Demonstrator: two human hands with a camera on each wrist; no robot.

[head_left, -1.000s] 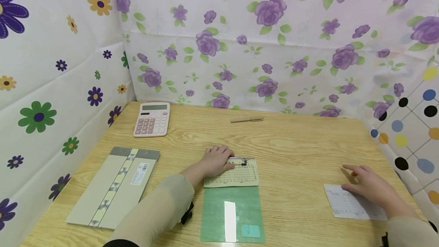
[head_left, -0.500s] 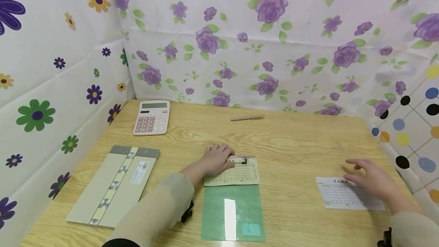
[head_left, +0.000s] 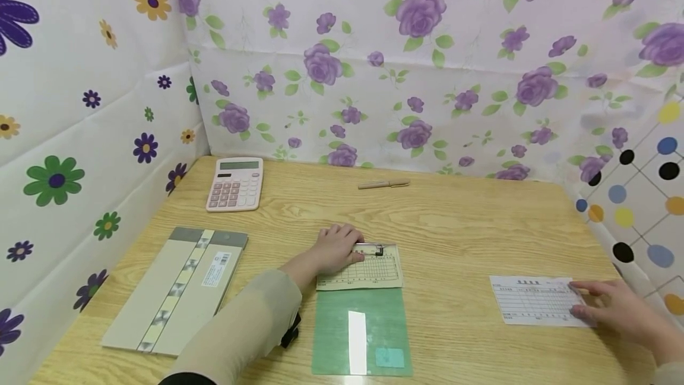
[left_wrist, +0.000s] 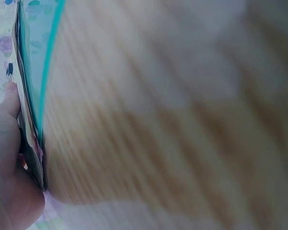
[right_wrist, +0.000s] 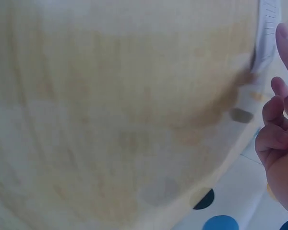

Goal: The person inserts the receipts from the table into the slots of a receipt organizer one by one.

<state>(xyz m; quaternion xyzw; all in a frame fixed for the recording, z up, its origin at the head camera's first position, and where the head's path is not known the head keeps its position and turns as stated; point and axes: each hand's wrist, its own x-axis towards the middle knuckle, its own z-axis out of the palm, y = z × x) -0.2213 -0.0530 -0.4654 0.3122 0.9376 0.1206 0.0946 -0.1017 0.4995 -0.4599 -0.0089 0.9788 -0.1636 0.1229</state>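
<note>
My left hand (head_left: 332,251) rests over the upper left corner of a translucent green clipboard (head_left: 333,337), fingers reaching past its top edge. Its thumb lies beside the metal clip (head_left: 378,249), which holds a pad of yellowish printed forms (head_left: 382,272). In the left wrist view the thumb and palm of the left hand (left_wrist: 7,158) lie along the pad. At the right, my right hand (head_left: 620,311) is at the right edge of a white printed form (head_left: 537,302) on the table, thumb and index finger apart. The right wrist view shows the right hand (right_wrist: 285,143) with its other fingers bent.
A beige and grey folder (head_left: 184,290) with a patterned strip lies at the left. Behind it sits a pink calculator (head_left: 236,185). A tan pen (head_left: 383,184) lies at the back of the wooden table (head_left: 454,230), before flowered cloth walls (head_left: 470,34).
The white form has shifted left and away from me, under the right hand. That hand has since slid right, to the form's right edge. The left hand stays on the clipboard.
</note>
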